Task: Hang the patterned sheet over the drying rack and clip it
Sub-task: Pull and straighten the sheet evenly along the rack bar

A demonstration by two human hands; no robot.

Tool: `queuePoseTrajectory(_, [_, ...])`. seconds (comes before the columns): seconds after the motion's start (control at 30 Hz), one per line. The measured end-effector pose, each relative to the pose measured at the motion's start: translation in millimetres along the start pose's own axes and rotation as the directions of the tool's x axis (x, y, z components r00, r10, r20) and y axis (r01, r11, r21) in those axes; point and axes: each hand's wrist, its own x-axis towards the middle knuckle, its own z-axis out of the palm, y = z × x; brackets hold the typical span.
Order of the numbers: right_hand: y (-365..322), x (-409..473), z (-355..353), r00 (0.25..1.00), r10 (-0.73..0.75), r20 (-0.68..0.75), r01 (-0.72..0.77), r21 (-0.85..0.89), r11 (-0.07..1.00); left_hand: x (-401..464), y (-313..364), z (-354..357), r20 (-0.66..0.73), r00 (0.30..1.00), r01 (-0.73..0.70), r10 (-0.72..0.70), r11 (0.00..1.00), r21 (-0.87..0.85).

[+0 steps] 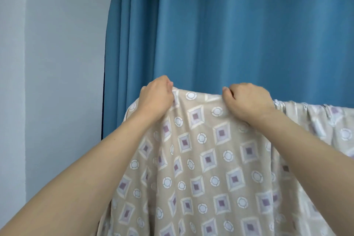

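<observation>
Along sheet [201,159] top, both hands' grip

I see both bare hands raised to the top edge of the beige cotton sheet printed with purple squares and white rings [201,159]: my left hand [156,97] and right hand [247,99] each grip the fabric with curled fingers. The sheet hangs down in folds (bunched towards the right), with a blue pleated curtain [229,25] behind and a pale wall [57,63] at left.

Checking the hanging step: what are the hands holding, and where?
Both the left hand and the right hand grip the patterned sheet at its top fold.
</observation>
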Motion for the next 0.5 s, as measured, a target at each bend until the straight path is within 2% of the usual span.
queuePoseTrajectory(0.07, [13, -8, -1, 0.997, 0.044, 0.067, -0.042, -0.028, 0.999, 8, -5, -3, -0.062, 0.979, 0.197, -0.192, 0.976, 0.088])
queuePoseTrajectory(0.1, [17, -11, -1, 0.997, 0.046, 0.069, -0.044, -0.032, 0.999, 9, -6, -4, -0.096, 0.964, 0.26, -0.249, 0.957, 0.126])
queuePoseTrajectory(0.13, [21, -14, -1, 0.997, 0.045, 0.058, -0.043, -0.029, 0.999, 8, -3, -3, -0.12, 0.963, 0.259, -0.242, 0.952, 0.161])
queuePoseTrajectory(0.17, [24, -16, -2, 0.998, 0.046, 0.043, -0.045, -0.022, 0.999, 5, 3, 0, -0.13, 0.974, 0.204, -0.183, 0.963, 0.175])
queuePoseTrajectory(0.23, [30, -17, -2, 0.998, 0.062, 0.013, -0.062, -0.004, 0.998, -6, 28, 10, -0.077, 0.996, -0.029, 0.038, 0.993, 0.117])
queuePoseTrajectory(0.3, [37, -18, -3, 0.996, 0.089, -0.002, -0.089, 0.017, 0.996, -21, 55, 18, 0.055, 0.958, -0.284, 0.282, 0.958, 0.033])
queuePoseTrajectory(0.33, [41, -19, -4, 0.995, 0.103, -0.003, -0.103, 0.023, 0.994, -24, 64, 21, 0.117, 0.931, -0.349, 0.345, 0.937, 0.007])
queuePoseTrajectory(0.4, [49, -21, -6, 0.991, 0.133, 0.003, -0.133, 0.027, 0.991, -21, 69, 22, 0.188, 0.937, -0.303, 0.296, 0.953, 0.01])
queuePoseTrajectory(0.5, [63, -27, -8, 0.988, 0.157, -0.013, -0.156, 0.031, 0.987, -9, 60, 18, 0.118, 0.992, -0.081, 0.054, 0.966, 0.244])
